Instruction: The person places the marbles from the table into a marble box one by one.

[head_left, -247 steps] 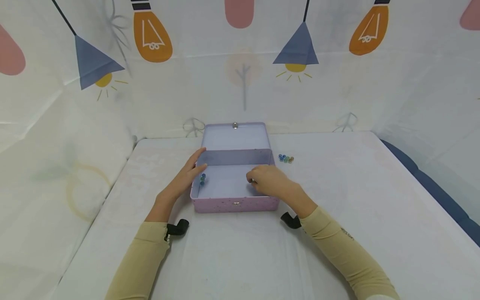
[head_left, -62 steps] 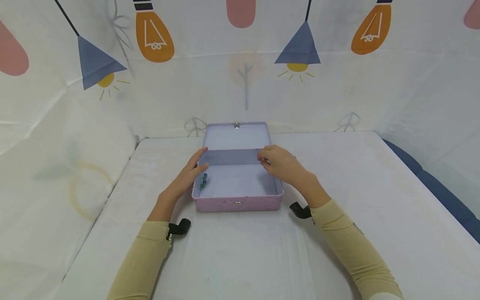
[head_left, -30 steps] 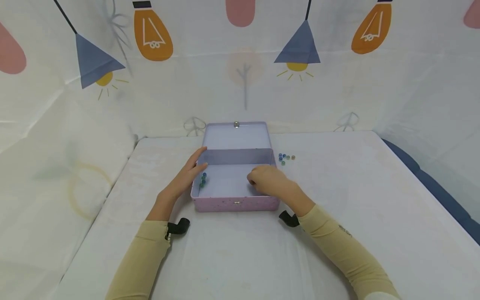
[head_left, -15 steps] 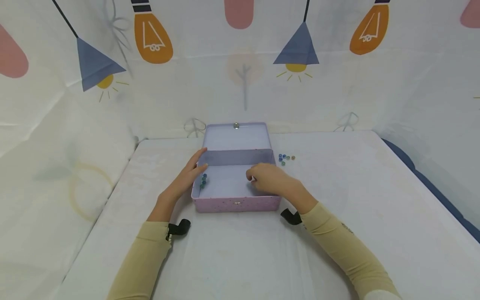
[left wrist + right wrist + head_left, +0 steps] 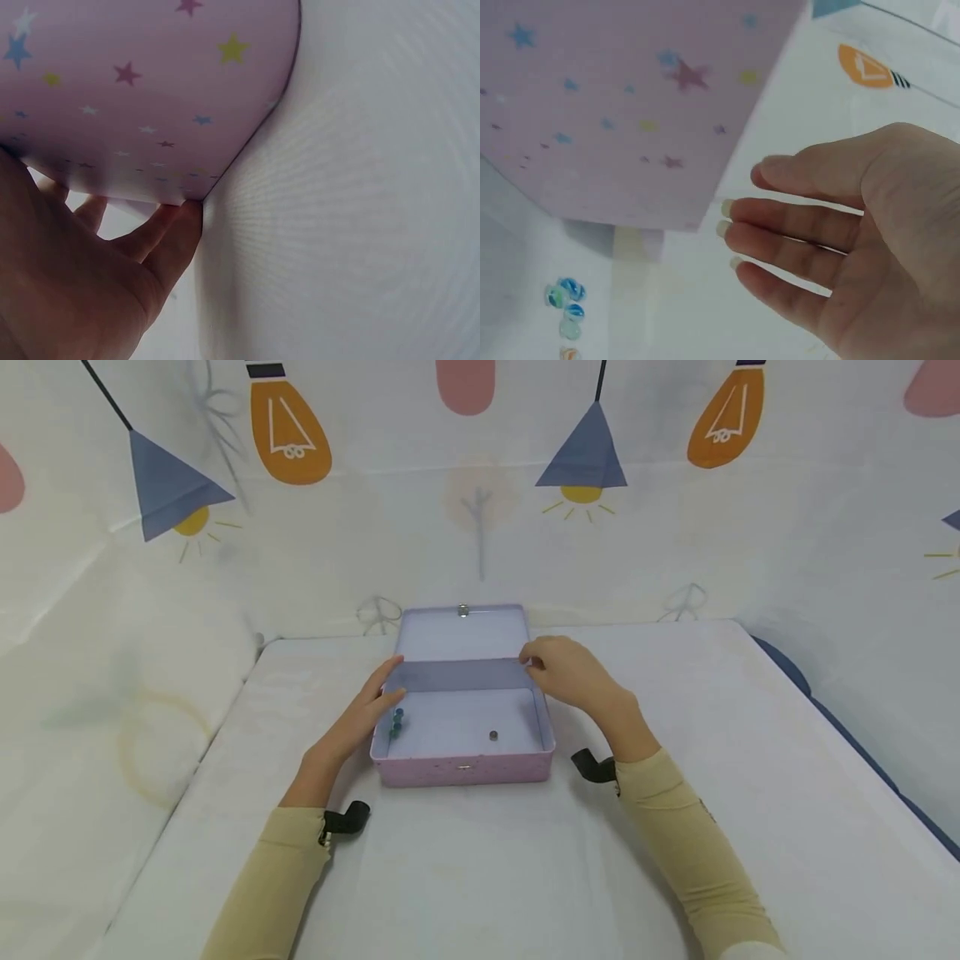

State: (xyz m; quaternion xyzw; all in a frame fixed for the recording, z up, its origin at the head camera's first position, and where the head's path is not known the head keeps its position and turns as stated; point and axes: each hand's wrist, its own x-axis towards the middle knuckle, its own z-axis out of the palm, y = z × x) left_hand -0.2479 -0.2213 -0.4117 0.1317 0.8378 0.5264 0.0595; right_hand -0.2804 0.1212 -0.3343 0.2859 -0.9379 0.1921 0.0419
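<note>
A lilac tin box (image 5: 465, 768) with a star print stands with its lid (image 5: 463, 635) raised at the back. My left hand (image 5: 352, 722) rests on the box's left side, its fingertips against the outer wall in the left wrist view. Several blue-green marbles (image 5: 397, 723) lie in a row along the inner left wall. One dark marble (image 5: 493, 736) sits alone near the front right of the box floor. Above the back right corner is my right hand (image 5: 577, 677), fingers loosely bent. In the right wrist view no marble shows between its fingers.
Several glass marbles (image 5: 570, 311) lie on the table outside the box's right side; in the head view my right hand covers that spot. White cloth (image 5: 480, 877) covers the table, and a printed curtain (image 5: 480, 543) hangs behind it.
My right hand has risen from inside the box to its back right corner. The lone marble now shows on the floor where that hand was. My left hand has stayed against the box.
</note>
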